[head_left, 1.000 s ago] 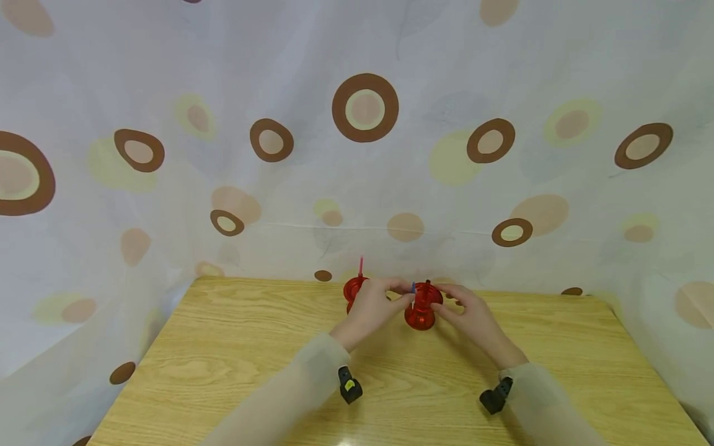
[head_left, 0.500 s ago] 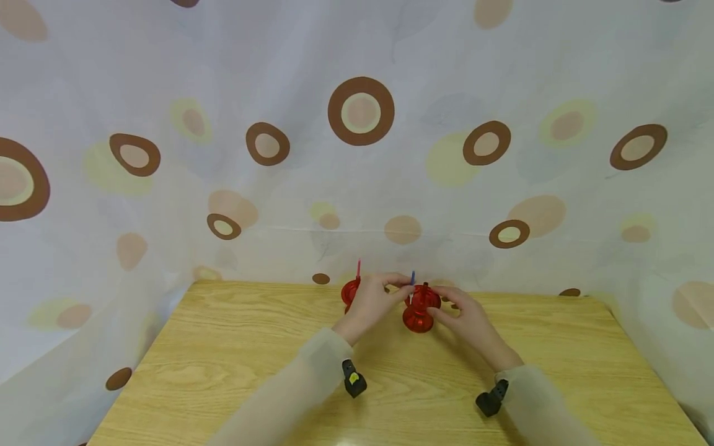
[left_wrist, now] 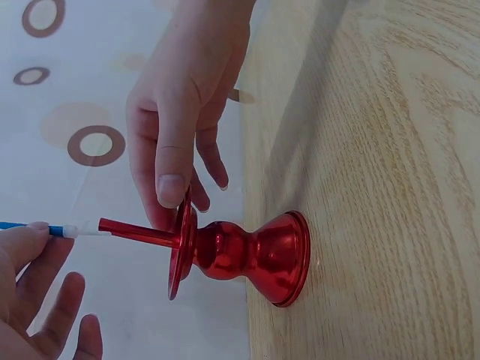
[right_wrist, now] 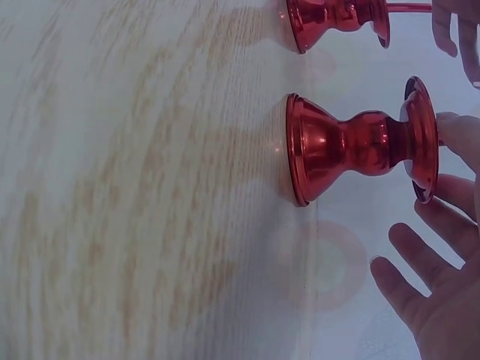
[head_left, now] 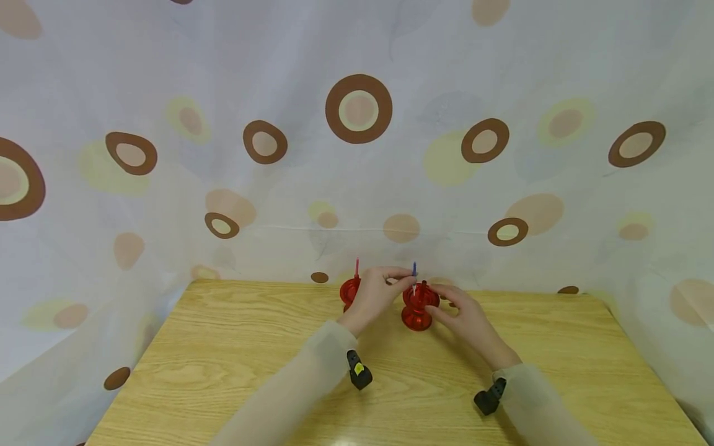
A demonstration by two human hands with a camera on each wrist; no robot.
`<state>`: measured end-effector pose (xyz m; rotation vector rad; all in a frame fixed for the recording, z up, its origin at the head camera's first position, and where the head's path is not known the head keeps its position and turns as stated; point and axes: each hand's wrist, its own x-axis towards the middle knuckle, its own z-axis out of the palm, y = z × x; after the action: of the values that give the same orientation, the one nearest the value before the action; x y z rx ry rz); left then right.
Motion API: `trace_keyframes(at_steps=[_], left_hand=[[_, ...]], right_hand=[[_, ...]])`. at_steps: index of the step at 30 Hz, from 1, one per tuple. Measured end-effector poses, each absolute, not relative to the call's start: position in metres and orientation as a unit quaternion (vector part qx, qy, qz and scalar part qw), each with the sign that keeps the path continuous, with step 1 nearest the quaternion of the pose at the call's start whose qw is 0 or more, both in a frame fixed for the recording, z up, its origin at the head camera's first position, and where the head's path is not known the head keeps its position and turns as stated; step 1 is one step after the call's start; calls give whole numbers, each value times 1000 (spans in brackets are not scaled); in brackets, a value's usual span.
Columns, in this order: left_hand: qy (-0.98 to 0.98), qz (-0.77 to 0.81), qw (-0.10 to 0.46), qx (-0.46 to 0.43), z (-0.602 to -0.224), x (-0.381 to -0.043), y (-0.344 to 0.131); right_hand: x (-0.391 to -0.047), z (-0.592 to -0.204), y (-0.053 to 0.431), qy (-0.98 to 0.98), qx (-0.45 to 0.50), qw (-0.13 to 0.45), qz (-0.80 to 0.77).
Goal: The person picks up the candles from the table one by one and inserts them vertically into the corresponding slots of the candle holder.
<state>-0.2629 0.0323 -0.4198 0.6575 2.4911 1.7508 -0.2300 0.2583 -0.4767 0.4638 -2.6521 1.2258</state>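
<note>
A shiny red candlestick [head_left: 416, 319] stands upright on the table, its thin tube [left_wrist: 139, 232] rising from a round dish. My right hand [head_left: 467, 317] holds the dish's rim between thumb and fingers, while its other fingers spread free in the right wrist view. Thumb and index finger of my left hand [head_left: 372, 298] pinch a slim blue candle [head_left: 414, 267] with a white lower end [left_wrist: 88, 233]. That white tip is at the tube's mouth; whether it is inside, I cannot tell. Behind my left hand, partly hidden, a second red candlestick [head_left: 349, 290] bears a pink candle [head_left: 357, 267].
Both candlesticks are near the back edge of the wooden table [head_left: 234, 347]. A pale patterned cloth [head_left: 301, 198] hangs behind and along the sides. Small black cameras [head_left: 359, 375] sit on both wrists.
My left hand has risen slightly, lifting the blue candle from beside the tube up to the tube's top. The right hand stays on the candlestick's dish, barely moved.
</note>
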Motion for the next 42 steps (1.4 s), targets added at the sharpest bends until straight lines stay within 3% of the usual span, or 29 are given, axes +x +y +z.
trace_keyframes(at_steps=[42], left_hand=[[784, 576, 9, 231, -409, -281, 48]], right_hand=[[-231, -486, 259, -890, 153, 95, 419]])
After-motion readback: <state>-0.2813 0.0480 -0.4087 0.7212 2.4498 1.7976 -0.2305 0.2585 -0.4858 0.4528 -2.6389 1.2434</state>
